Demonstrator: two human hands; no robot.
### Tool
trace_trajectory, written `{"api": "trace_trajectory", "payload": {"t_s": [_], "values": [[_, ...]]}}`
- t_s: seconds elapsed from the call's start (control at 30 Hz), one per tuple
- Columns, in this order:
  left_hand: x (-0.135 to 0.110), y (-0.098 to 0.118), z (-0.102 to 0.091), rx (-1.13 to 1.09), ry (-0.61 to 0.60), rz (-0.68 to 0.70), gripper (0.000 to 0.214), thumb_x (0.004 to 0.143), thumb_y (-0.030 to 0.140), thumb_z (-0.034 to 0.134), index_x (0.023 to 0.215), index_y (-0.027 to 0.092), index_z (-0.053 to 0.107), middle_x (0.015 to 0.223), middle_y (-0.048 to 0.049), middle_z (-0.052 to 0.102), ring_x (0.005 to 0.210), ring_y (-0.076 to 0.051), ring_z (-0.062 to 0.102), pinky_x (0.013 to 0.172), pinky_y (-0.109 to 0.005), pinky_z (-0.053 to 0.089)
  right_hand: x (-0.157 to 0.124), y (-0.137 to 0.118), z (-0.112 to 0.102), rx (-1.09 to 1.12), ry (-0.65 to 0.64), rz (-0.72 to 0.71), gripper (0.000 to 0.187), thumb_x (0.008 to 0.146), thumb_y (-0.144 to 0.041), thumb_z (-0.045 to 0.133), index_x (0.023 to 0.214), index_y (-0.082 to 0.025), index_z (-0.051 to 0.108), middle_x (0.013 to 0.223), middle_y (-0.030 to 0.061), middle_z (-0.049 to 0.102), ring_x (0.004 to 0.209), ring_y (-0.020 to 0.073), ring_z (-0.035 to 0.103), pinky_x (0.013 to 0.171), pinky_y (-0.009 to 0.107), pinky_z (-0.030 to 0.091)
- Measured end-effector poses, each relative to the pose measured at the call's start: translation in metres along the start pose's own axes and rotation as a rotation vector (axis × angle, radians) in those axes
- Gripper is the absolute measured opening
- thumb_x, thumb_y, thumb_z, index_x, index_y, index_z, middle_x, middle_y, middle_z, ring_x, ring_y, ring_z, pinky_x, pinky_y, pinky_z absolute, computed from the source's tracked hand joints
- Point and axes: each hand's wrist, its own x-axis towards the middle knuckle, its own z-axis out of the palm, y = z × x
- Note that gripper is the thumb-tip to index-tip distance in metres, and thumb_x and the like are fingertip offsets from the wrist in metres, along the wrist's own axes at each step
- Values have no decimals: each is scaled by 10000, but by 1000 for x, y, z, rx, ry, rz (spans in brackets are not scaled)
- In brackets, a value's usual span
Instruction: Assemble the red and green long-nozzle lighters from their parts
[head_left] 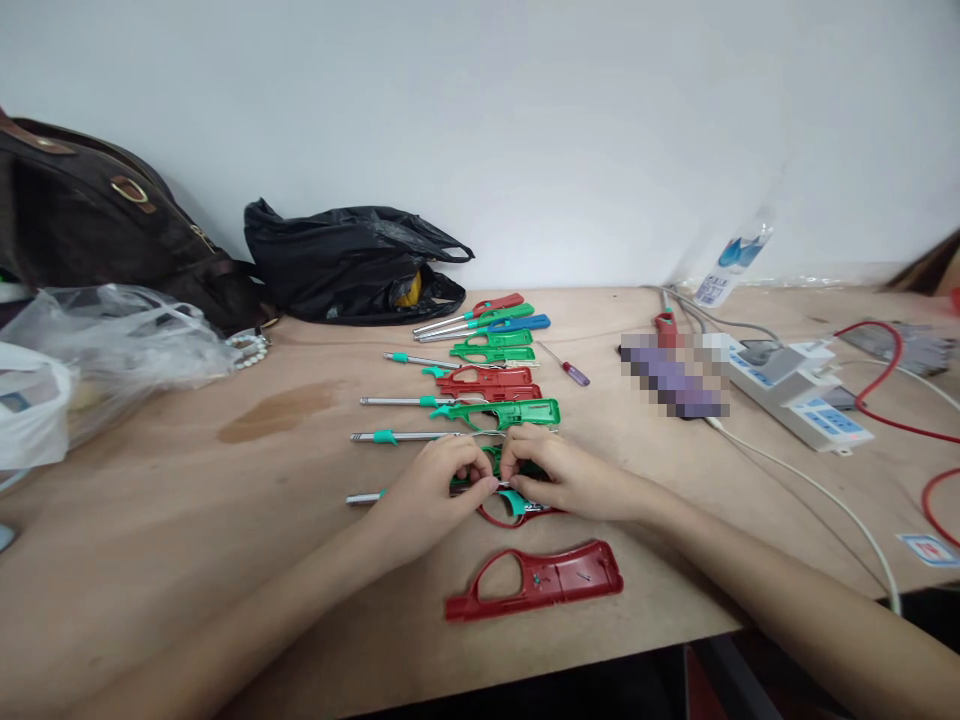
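The lighter (517, 508) is lying at mid-worktop (225, 520), its long axis running 9 to 3 o'clock with the tube pointing to 9. Left hand (431, 490) and right hand (559, 478) fingers are both pinching it. The red shell half (536, 580) is lying apart at 6 o'clock.

Our left hand (431, 487) and right hand (561, 480) pinch a half-open lighter (519, 510); a red shell (536, 580) lies at six o'clock.
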Motion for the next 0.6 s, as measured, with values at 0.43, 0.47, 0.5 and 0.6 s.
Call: {"api": "trace_trajectory", "payload": {"t_s": [0.43,0.47,0.5,0.6], "values": [[4,-1,-3,39,-70,45,204,879,157,528,687,190,592,715,19,618,765,-165,552,705,-278,421,-1,0,0,-15,6,-4,108,894,-103,529,840,-190,562,900,31,561,906,192,520,821,332,403],[4,-1,-3,46,-69,50,205,881,150,525,689,190,587,719,21,618,775,-166,553,721,-282,422,-1,0,-1,-17,5,-3,103,894,-109,536,839,-191,565,900,31,564,909,195,521,825,335,404],[4,-1,-2,52,-69,48,202,881,146,525,693,190,583,727,22,617,788,-168,554,737,-288,424,-1,0,-1,-18,3,0,100,893,-113,541,837,-192,567,900,32,566,910,196,522,827,338,405],[3,-2,0,78,-89,29,187,889,141,519,717,188,573,764,12,609,825,-179,549,771,-308,419,-2,0,-1,-19,4,10,115,891,-107,534,821,-193,563,897,34,569,898,196,522,825,344,411]]}}
